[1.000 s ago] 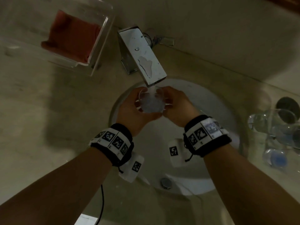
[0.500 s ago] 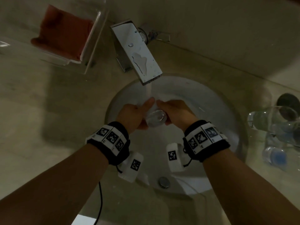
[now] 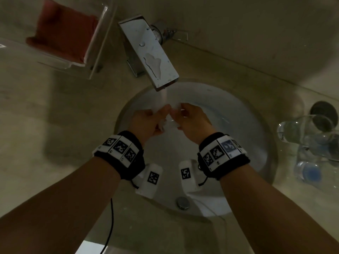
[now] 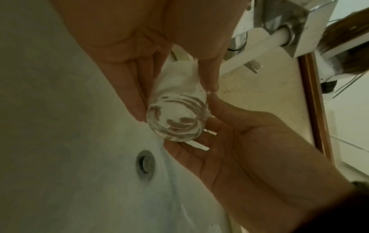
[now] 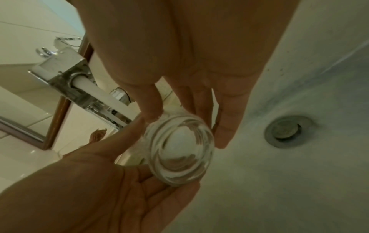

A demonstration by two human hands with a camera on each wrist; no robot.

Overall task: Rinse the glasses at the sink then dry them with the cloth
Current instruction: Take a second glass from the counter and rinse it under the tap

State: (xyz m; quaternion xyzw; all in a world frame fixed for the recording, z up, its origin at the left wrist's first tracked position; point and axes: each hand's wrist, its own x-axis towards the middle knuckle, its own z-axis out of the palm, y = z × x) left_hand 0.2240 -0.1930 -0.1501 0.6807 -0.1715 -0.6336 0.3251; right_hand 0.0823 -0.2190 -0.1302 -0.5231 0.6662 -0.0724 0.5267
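A small clear glass [image 3: 168, 124] is held between both hands over the white sink basin [image 3: 238, 125]. It lies tilted, its thick base [image 4: 176, 123] toward the wrists. My left hand [image 3: 148, 122] pinches its side between thumb and fingers. My right hand [image 3: 192, 120] grips the other side, thumb and fingers [image 5: 221, 132] lying along the glass [image 5: 179, 151]. Water [image 3: 164, 96] runs from the chrome tap [image 3: 152, 55] onto the fingers and glass. The red cloth [image 3: 62, 32] lies folded in a clear tray at the back left.
Several more clear glasses [image 3: 302, 129] stand on the counter right of the basin, one with a blue base [image 3: 310, 173]. The drain [image 3: 182, 202] sits at the basin's near side. A wall runs behind the tap.
The glass has come down from just under the spout and tipped over, from mouth up to lying tilted. Both hands have shifted lower in the basin and now turn it under the stream.
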